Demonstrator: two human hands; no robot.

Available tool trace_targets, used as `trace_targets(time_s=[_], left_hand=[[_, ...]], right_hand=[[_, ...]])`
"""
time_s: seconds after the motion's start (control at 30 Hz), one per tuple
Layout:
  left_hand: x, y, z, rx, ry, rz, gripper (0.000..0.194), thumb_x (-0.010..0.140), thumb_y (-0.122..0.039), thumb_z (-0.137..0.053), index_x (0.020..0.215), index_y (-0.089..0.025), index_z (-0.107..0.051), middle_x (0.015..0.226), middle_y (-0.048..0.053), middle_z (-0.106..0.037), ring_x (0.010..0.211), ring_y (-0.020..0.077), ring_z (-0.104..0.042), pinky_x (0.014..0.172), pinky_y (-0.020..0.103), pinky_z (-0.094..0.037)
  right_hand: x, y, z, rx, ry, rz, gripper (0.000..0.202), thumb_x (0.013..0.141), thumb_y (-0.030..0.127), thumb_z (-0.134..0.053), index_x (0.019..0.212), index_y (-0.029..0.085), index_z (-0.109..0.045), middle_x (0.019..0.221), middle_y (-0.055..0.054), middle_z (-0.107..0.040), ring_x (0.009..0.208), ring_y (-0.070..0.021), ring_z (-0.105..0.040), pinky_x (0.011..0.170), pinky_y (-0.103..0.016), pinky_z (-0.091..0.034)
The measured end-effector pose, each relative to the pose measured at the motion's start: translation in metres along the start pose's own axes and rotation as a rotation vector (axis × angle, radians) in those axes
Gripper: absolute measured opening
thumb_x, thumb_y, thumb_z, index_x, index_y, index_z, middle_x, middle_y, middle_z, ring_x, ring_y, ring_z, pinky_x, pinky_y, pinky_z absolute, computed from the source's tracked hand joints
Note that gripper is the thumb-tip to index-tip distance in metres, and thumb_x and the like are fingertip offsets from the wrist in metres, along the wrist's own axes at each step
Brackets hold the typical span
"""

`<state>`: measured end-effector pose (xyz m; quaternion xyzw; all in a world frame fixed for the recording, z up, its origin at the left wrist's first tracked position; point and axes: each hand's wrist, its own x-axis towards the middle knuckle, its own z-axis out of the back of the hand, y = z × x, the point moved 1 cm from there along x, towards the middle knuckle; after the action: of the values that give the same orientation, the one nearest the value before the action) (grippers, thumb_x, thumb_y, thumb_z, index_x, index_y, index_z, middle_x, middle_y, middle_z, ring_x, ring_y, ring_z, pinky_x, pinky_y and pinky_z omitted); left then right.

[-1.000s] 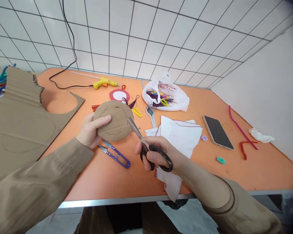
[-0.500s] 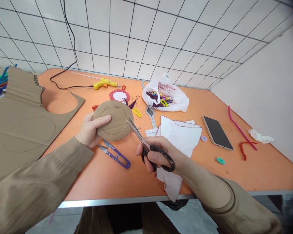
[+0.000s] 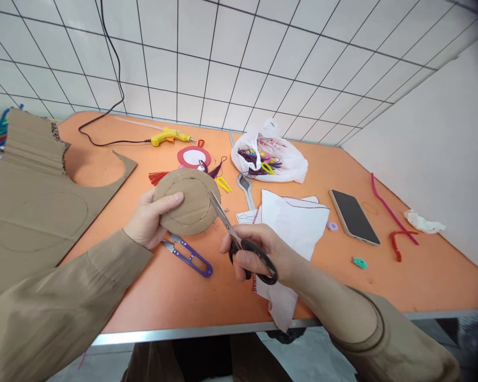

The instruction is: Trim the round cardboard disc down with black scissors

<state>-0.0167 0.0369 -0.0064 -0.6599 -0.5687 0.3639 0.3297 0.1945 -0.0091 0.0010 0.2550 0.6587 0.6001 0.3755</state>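
Note:
My left hand (image 3: 149,215) is closed on the left edge of a round cardboard disc (image 3: 189,204), thumb on top. A smaller circle is marked on the disc, and part of that line looks cut. In my right hand (image 3: 255,249) is a pair of scissors (image 3: 227,220) with black handles, its blade tips at the disc's right side over the marked line. Purple thread snips (image 3: 189,257) lie on the table just below the disc. Behind it are a red-rimmed white round piece (image 3: 194,156), a red tassel (image 3: 158,178) and a yellow clip (image 3: 224,184).
A large cardboard sheet (image 3: 35,212) with a cut-out covers the left. At the back lie a yellow glue gun (image 3: 169,136) and a plastic bag (image 3: 290,159) of threads. White cloth (image 3: 290,217), a phone (image 3: 354,216) and pipe cleaners (image 3: 394,207) lie to the right.
The cardboard disc and my left hand have moved slightly down and to the right. The scissors have shifted a little, their handles now closer together.

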Motion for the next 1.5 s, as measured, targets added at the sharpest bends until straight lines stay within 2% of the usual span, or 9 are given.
trace_targets(time_s=[0.27, 0.43, 0.77, 0.97, 1.1, 1.23, 1.37, 1.5], left_hand=[[-0.006, 0.003, -0.003, -0.004, -0.015, 0.025, 0.02, 0.067, -0.02, -0.078, 0.086, -0.014, -0.077, 0.085, 0.008, -0.076, 0.077, 0.0226, -0.071, 0.067, 0.028, -0.059], [-0.004, 0.003, 0.0, 0.014, 0.023, 0.019, 0.024, 0.065, -0.023, -0.081, 0.087, -0.014, -0.077, 0.084, 0.009, -0.076, 0.077, 0.0235, -0.071, 0.065, 0.026, -0.058], [-0.006, 0.004, -0.001, 0.024, 0.011, 0.005, 0.022, 0.065, -0.023, -0.081, 0.085, -0.015, -0.077, 0.085, 0.009, -0.076, 0.077, 0.0231, -0.071, 0.067, 0.029, -0.059], [-0.011, 0.0, -0.005, 0.055, -0.038, 0.017, 0.021, 0.066, -0.023, -0.079, 0.085, -0.015, -0.076, 0.084, 0.009, -0.076, 0.077, 0.0239, -0.071, 0.07, 0.031, -0.058], [-0.01, 0.002, -0.005, 0.033, -0.056, 0.028, 0.022, 0.065, -0.023, -0.08, 0.086, -0.015, -0.076, 0.084, 0.008, -0.076, 0.075, 0.0227, -0.071, 0.066, 0.028, -0.058], [-0.004, 0.006, -0.003, -0.006, -0.058, 0.061, 0.025, 0.063, -0.022, -0.08, 0.086, -0.012, -0.076, 0.081, 0.009, -0.076, 0.071, 0.0221, -0.071, 0.061, 0.027, -0.059], [-0.002, 0.006, -0.003, -0.036, -0.098, 0.058, 0.024, 0.062, -0.019, -0.079, 0.085, -0.011, -0.075, 0.082, 0.01, -0.076, 0.072, 0.0229, -0.071, 0.063, 0.028, -0.059], [-0.002, 0.003, -0.003, -0.029, -0.107, 0.06, 0.026, 0.063, -0.018, -0.078, 0.088, -0.01, -0.074, 0.081, 0.01, -0.075, 0.071, 0.0232, -0.071, 0.063, 0.029, -0.059]], right_hand=[[0.001, 0.001, -0.002, -0.007, -0.027, -0.037, 0.035, 0.069, 0.038, -0.077, 0.085, 0.015, -0.057, 0.058, 0.003, -0.057, 0.048, -0.0109, -0.057, 0.047, -0.021, -0.043], [0.001, 0.001, -0.003, -0.005, -0.03, -0.066, 0.033, 0.067, 0.036, -0.076, 0.084, 0.015, -0.056, 0.056, 0.003, -0.057, 0.049, -0.0111, -0.057, 0.044, -0.019, -0.042], [0.001, 0.001, -0.004, -0.024, -0.036, -0.137, 0.03, 0.066, 0.035, -0.073, 0.081, 0.016, -0.054, 0.053, 0.007, -0.049, 0.047, -0.0102, -0.055, 0.038, -0.017, -0.038], [0.001, 0.003, -0.003, -0.043, -0.028, -0.106, 0.029, 0.069, 0.034, -0.073, 0.079, 0.016, -0.053, 0.058, 0.005, -0.049, 0.048, -0.0086, -0.053, 0.041, -0.017, -0.038], [0.001, 0.004, -0.004, -0.048, -0.029, -0.089, 0.029, 0.07, 0.034, -0.074, 0.076, 0.016, -0.052, 0.058, 0.006, -0.048, 0.047, -0.0079, -0.052, 0.043, -0.017, -0.038], [0.002, 0.004, -0.003, -0.04, -0.038, -0.098, 0.032, 0.072, 0.039, -0.073, 0.076, 0.016, -0.052, 0.057, 0.005, -0.049, 0.047, -0.0087, -0.053, 0.044, -0.018, -0.037], [0.002, 0.001, -0.001, -0.004, 0.046, -0.013, 0.04, 0.073, 0.049, -0.073, 0.083, 0.015, -0.054, 0.059, 0.002, -0.055, 0.051, -0.0109, -0.054, 0.046, -0.021, -0.04], [0.001, -0.003, 0.002, 0.0, 0.058, -0.007, 0.047, 0.074, 0.058, -0.069, 0.087, 0.015, -0.055, 0.059, 0.0, -0.058, 0.052, -0.0124, -0.055, 0.044, -0.021, -0.038]])
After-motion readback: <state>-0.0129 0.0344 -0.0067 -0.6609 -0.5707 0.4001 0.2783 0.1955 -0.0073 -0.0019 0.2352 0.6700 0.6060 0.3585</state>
